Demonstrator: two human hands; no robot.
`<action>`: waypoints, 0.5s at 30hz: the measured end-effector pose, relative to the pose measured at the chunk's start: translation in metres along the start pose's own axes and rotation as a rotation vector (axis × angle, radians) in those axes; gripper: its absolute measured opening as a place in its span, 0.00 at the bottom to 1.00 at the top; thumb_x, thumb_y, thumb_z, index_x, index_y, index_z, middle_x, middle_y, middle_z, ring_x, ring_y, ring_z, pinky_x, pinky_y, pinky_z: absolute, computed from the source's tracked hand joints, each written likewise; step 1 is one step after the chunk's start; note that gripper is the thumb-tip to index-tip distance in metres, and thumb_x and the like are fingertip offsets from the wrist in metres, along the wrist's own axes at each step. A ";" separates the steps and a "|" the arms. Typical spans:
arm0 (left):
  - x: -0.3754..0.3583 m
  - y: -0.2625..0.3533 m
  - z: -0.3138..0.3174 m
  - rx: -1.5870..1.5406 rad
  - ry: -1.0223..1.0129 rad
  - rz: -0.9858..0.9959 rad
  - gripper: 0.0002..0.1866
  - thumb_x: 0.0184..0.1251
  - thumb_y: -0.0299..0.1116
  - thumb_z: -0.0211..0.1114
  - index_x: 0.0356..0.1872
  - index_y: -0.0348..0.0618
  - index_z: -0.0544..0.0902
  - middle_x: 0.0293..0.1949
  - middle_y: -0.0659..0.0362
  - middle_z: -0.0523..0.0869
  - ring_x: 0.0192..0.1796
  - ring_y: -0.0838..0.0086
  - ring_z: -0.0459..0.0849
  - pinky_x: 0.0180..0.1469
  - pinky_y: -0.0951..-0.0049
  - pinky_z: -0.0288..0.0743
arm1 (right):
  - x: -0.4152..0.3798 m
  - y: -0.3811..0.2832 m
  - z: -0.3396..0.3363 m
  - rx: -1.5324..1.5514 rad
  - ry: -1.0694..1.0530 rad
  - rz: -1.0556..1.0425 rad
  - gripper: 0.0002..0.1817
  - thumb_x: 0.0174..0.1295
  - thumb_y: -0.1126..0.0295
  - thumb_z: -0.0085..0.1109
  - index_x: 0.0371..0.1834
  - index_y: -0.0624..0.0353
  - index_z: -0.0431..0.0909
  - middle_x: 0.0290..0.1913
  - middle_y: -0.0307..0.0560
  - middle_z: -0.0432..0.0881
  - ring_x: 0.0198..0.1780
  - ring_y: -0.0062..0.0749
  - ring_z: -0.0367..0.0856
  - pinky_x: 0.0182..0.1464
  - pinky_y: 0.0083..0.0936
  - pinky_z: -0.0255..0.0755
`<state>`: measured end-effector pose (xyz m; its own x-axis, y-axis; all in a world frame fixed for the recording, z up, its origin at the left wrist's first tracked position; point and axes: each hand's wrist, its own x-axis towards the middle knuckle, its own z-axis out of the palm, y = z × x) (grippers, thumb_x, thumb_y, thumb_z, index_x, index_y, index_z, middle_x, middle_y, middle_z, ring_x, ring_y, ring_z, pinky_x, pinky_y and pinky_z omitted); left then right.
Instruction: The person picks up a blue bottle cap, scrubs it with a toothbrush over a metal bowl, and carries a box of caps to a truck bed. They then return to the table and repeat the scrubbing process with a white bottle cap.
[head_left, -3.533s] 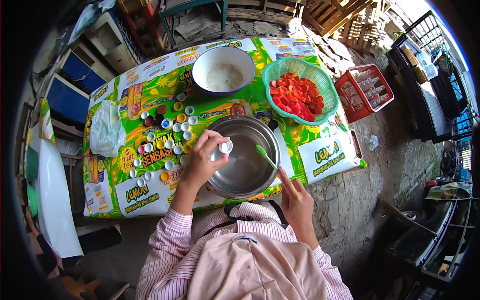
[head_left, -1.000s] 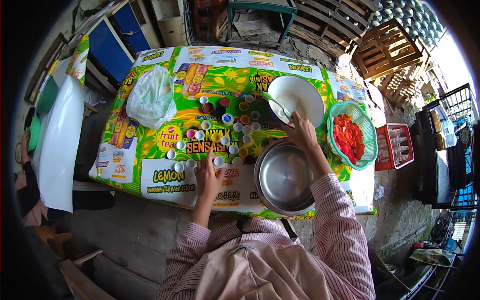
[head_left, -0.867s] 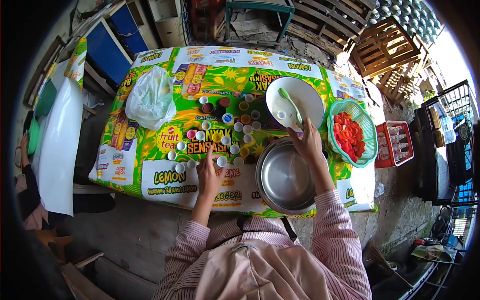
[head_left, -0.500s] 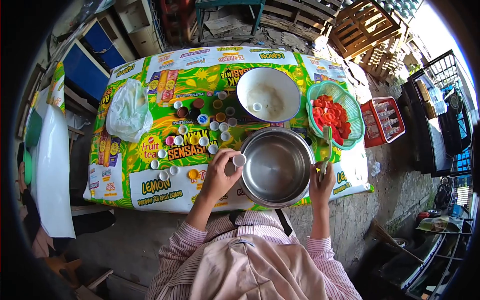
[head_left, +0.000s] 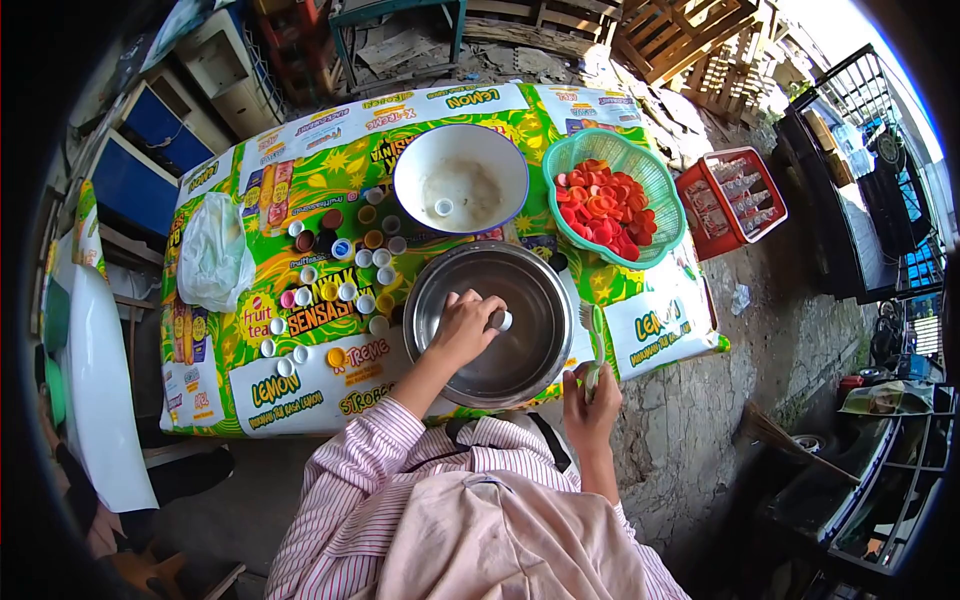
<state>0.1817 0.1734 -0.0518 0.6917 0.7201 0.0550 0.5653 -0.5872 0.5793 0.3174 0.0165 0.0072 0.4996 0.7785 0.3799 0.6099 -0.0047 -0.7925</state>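
Note:
My left hand (head_left: 466,326) is over the steel basin (head_left: 412,350), its fingers closed on a white bottle cap (head_left: 502,321). At the basin's right side, my right hand (head_left: 591,405) grips a green-handled brush (head_left: 597,325), bristles pointing up and left. Behind the basin stands a white enamel bowl (head_left: 470,150) with a blue rim and one white cap (head_left: 443,207) in it. Loose caps in white, brown, yellow and pink are spread to the left, among them a blue one (head_left: 342,248) and a yellow one (head_left: 336,357).
A mint-green plastic basket (head_left: 665,185) at the right holds many red caps (head_left: 605,205). A white plastic bag (head_left: 215,255) lies on the table's left side. Beyond the right edge, a red crate (head_left: 722,236) of bottles is on the floor.
My left hand has moved right with the white cap, from beside the basin to over it. The camera view has shifted, so the table things appear further left. The brush stays in my right hand.

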 end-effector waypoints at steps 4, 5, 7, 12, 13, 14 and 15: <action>-0.002 0.000 0.002 0.075 -0.007 -0.031 0.17 0.43 0.30 0.69 0.38 0.51 0.77 0.32 0.64 0.80 0.42 0.71 0.76 0.45 0.67 0.60 | -0.001 0.004 -0.013 -0.031 -0.055 0.100 0.09 0.53 0.78 0.57 0.26 0.62 0.64 0.20 0.44 0.66 0.17 0.31 0.63 0.19 0.25 0.57; -0.002 0.000 0.002 0.078 -0.009 -0.030 0.17 0.43 0.30 0.69 0.38 0.51 0.77 0.32 0.64 0.80 0.42 0.71 0.76 0.45 0.67 0.60 | -0.001 0.005 -0.014 -0.006 -0.039 0.109 0.09 0.53 0.78 0.57 0.26 0.62 0.64 0.21 0.44 0.66 0.17 0.32 0.63 0.19 0.25 0.57; -0.003 0.002 0.000 0.105 0.047 0.016 0.18 0.41 0.27 0.70 0.38 0.49 0.78 0.34 0.62 0.82 0.44 0.70 0.75 0.46 0.67 0.61 | -0.001 0.006 -0.017 0.019 -0.023 0.117 0.09 0.53 0.78 0.57 0.26 0.62 0.64 0.21 0.45 0.66 0.18 0.32 0.63 0.19 0.26 0.57; -0.008 0.002 -0.002 0.119 0.065 -0.031 0.18 0.40 0.27 0.70 0.38 0.47 0.80 0.38 0.61 0.78 0.47 0.69 0.72 0.51 0.65 0.61 | -0.003 0.010 -0.022 -0.018 -0.086 0.093 0.09 0.53 0.77 0.57 0.27 0.63 0.64 0.24 0.47 0.68 0.19 0.36 0.66 0.21 0.28 0.59; -0.009 0.002 -0.003 0.102 0.051 -0.059 0.18 0.39 0.27 0.70 0.38 0.46 0.80 0.38 0.60 0.76 0.48 0.68 0.72 0.52 0.65 0.60 | -0.003 0.012 -0.022 -0.016 -0.086 0.092 0.09 0.53 0.77 0.57 0.27 0.63 0.64 0.24 0.47 0.68 0.19 0.36 0.66 0.21 0.28 0.59; -0.010 0.000 -0.004 0.104 0.052 -0.060 0.18 0.39 0.27 0.70 0.38 0.46 0.80 0.38 0.60 0.76 0.48 0.68 0.72 0.52 0.65 0.60 | -0.003 0.013 -0.021 -0.021 -0.087 0.061 0.09 0.53 0.77 0.57 0.28 0.63 0.65 0.24 0.49 0.68 0.20 0.39 0.67 0.22 0.30 0.60; -0.011 -0.002 -0.004 0.075 0.065 -0.042 0.18 0.39 0.26 0.69 0.38 0.45 0.80 0.37 0.59 0.75 0.47 0.67 0.73 0.51 0.64 0.63 | -0.003 0.014 -0.021 -0.025 -0.087 0.030 0.09 0.53 0.77 0.57 0.29 0.64 0.65 0.25 0.50 0.69 0.22 0.42 0.68 0.23 0.31 0.61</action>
<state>0.1709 0.1678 -0.0506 0.6373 0.7658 0.0864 0.6270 -0.5804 0.5195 0.3374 0.0010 0.0052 0.4630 0.8295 0.3125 0.6111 -0.0433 -0.7903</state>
